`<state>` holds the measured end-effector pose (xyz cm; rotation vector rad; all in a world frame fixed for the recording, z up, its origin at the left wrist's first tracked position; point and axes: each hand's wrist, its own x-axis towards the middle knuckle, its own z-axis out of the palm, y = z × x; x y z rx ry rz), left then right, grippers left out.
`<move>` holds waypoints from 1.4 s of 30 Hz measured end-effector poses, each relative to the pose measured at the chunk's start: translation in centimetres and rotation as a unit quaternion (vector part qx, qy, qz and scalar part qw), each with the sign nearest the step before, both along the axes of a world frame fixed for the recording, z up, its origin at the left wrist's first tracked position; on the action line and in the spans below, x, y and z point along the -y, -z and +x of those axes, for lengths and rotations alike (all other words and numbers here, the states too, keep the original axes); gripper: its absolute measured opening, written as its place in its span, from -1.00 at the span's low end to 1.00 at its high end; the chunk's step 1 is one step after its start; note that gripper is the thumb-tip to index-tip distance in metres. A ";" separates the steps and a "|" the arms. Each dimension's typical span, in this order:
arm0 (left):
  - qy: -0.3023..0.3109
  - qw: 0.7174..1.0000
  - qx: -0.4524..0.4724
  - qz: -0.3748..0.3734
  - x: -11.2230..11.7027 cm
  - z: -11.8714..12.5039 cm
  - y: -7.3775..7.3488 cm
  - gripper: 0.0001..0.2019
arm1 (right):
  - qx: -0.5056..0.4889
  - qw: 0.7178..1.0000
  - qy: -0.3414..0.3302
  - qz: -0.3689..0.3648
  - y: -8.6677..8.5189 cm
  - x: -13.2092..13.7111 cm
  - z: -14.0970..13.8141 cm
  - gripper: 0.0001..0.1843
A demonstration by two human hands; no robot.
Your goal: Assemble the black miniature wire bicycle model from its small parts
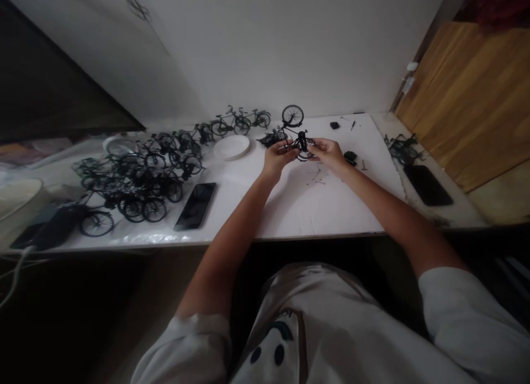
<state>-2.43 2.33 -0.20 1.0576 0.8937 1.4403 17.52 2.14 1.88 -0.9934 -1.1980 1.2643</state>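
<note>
A small black model bicycle [296, 131] is held over the white table [290, 207] between both hands, its front wheel raised toward the wall. My left hand [276, 159] pinches its left side. My right hand [330, 153] grips its right side, fingers closed. Tiny loose parts [318, 178] lie on the table just under my hands.
A crowd of several finished black model bicycles [136, 179] fills the table's left part. A white plate [231, 147] and a black phone [195, 205] lie nearby. A second phone [427, 185] and another small bicycle [401, 146] are at the right, by a wooden door [467, 102].
</note>
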 end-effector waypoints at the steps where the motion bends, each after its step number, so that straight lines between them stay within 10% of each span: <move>1: 0.000 1.000 -0.003 0.004 0.0 0.0 0.0 -0.28 | 0.002 1.000 -0.001 0.000 0.0 0.0 0.0 -0.62; 42: -0.030 0.992 -0.112 0.055 0.2 0.4 -0.2 -0.40 | 0.011 0.993 -0.096 -0.070 -0.9 -0.4 2.2 -0.57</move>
